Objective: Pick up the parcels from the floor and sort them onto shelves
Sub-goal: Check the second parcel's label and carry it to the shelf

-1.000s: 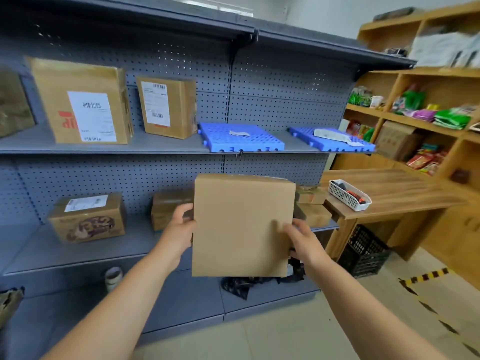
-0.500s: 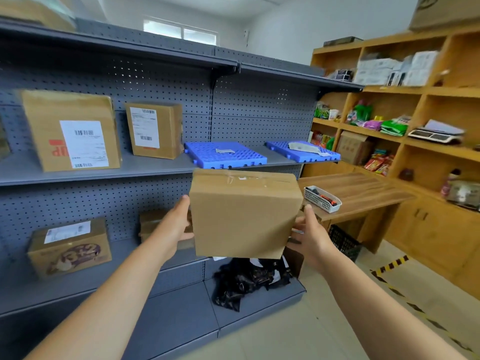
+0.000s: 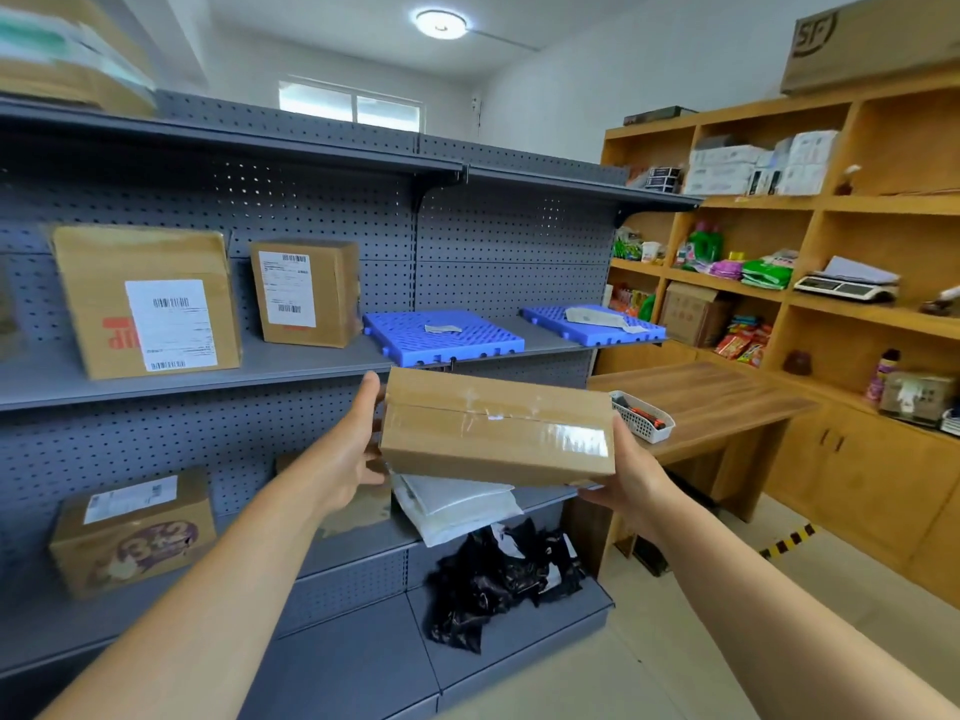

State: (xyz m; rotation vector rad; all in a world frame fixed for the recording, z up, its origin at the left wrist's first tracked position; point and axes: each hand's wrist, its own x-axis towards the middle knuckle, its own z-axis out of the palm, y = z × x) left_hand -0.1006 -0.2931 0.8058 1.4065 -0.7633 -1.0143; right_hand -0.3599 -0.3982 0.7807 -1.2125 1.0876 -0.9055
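Note:
A brown cardboard parcel (image 3: 493,428) with clear tape along its top seam is held in the air in front of the grey metal shelving (image 3: 322,363). My left hand (image 3: 348,449) presses its left end and my right hand (image 3: 623,470) grips its right end from below. The parcel hangs just below the front edge of the middle shelf, under a blue plastic grid mat (image 3: 441,337). Two labelled boxes, a large one (image 3: 145,298) and a smaller one (image 3: 306,291), stand on that shelf to the left.
A second blue mat (image 3: 592,324) lies further right. On the lower shelf are a printed box (image 3: 130,532) and white padded mailers (image 3: 457,506); black bags (image 3: 498,574) lie on the bottom shelf. A wooden desk (image 3: 701,402) with a white basket (image 3: 641,415) and wooden shelving (image 3: 831,210) stand at the right.
The parcel has been raised from the lower shelf level and tipped so its taped top faces me. The view has tilted upward, now showing the ceiling.

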